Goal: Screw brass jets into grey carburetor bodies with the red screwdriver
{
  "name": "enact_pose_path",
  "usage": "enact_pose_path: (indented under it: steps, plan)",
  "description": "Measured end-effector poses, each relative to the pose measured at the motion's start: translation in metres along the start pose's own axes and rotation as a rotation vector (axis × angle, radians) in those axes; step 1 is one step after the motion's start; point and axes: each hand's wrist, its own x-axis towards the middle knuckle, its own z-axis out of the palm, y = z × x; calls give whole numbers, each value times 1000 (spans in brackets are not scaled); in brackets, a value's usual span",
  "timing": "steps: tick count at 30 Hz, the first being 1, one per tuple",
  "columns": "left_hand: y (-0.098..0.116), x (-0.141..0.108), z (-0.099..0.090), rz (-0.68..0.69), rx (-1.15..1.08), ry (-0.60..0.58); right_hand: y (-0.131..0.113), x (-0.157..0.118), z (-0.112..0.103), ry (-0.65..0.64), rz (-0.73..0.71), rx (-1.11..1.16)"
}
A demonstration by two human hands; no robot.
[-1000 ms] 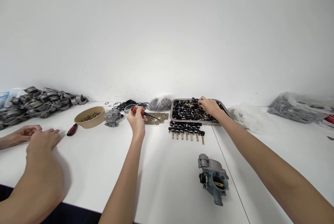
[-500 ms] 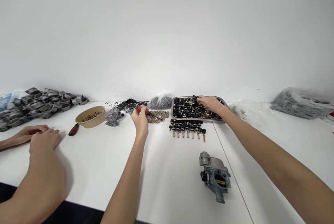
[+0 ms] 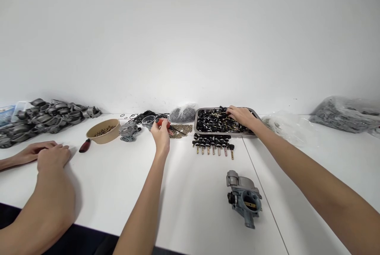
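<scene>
**White wall (image 3: 190, 41), white bench (image 3: 103, 183): screwdriver (image 3: 171, 127) in your left hand (image 3: 160, 134), your right hand (image 3: 241, 115) at the tray (image 3: 195, 125)**

In the head view, with twelve o'clock straight ahead of you, the bench runs back to the wall, and a thin seam (image 3: 263, 191) crosses it toward you. Just short of twelve, your left grip is closed around the screwdriver's orange-and-black handle, the shaft slanting toward four over loose brass-coloured pieces (image 3: 187, 129). Just past twelve, your right hand reaches into the metal tray, fingers down among the heaped black parts (image 3: 210, 121); you cannot tell whether that grip has closed on one.

On the near side of the tray, more black parts stand in rows (image 3: 212, 144), their brass-coloured stems pointing to six. At one o'clock, nearer you, a grey metal carburetor (image 3: 245, 199) sits just left of the seam.

Toward eleven you have a tan bowl (image 3: 102, 139) of small brass-coloured pieces, with a small grey casting (image 3: 127, 132) just to its right and a red-handled tool (image 3: 85, 146) beside it on your side. Another person's hands (image 3: 55, 155) rest at ten, in front of a pile of grey castings (image 3: 50, 118). Between one and two, a plastic bag (image 3: 346, 114) of grey pieces lies by the wall.
</scene>
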Motion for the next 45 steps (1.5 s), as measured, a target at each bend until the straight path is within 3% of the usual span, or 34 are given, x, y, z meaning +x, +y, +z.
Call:
enact_pose_path:
  steps: [14, 21, 30, 38, 45]
  plan:
    - [8, 0, -1, 0, -47, 23, 0, 4, -5, -44, 15, 67]
    - [9, 1, -1, -10, -54, 35, -4, 1, -4, 18, 2, 161]
    - [9, 2, -3, -15, -47, 40, 0, -9, 1, 157, 12, 485]
    - [10, 1, -2, -21, -46, 45, 4, -34, -12, 168, 195, 731]
    - [12, 1, 0, -26, -46, 37, -9, -52, -28, 100, 229, 895]
